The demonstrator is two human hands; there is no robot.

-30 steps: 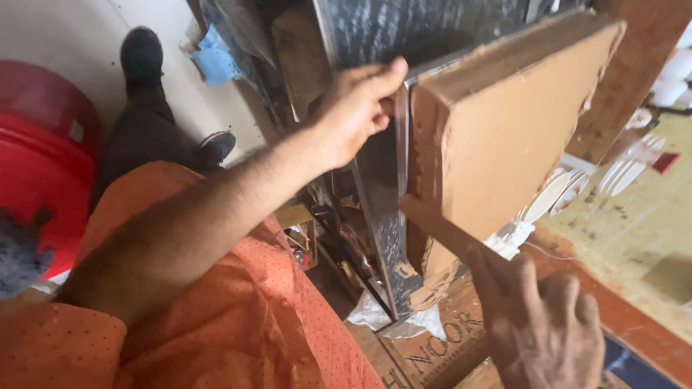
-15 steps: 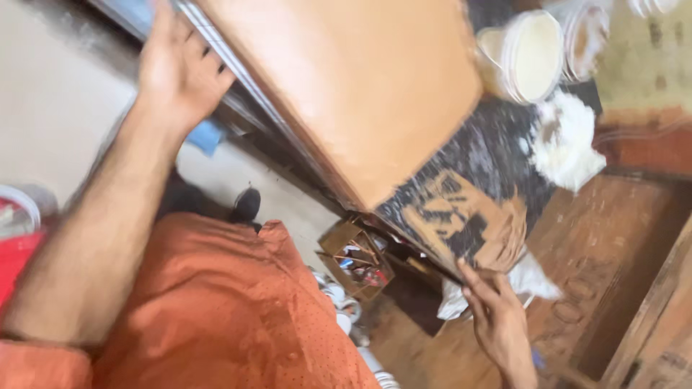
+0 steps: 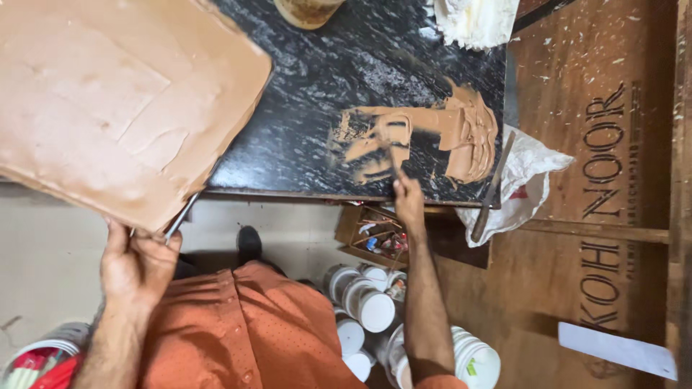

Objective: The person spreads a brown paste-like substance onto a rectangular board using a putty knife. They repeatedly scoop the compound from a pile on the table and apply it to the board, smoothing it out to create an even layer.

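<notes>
My left hand (image 3: 135,264) grips the lower edge of a flat board (image 3: 122,94) coated in smooth brown putty, held up at the upper left. A thin metal strip (image 3: 180,218) sticks out under the board by my thumb. My right hand (image 3: 408,202) reaches over the near edge of a black speckled stone slab (image 3: 317,94). It holds a narrow putty knife (image 3: 393,160) whose blade rests in a smeared patch of brown putty (image 3: 461,130) on the slab.
A long flat tool (image 3: 493,189) and a white plastic bag (image 3: 533,169) hang off the slab's right edge. A white lump (image 3: 476,18) and a pot (image 3: 306,10) sit at its far side. Below are white tubs (image 3: 369,310), a small wooden box (image 3: 373,234), printed plywood (image 3: 598,216) and a red bucket (image 3: 40,362).
The view has swung down over the slab. The coated board has moved up and to the left in my left hand. My right hand has come up to the putty patch with the knife.
</notes>
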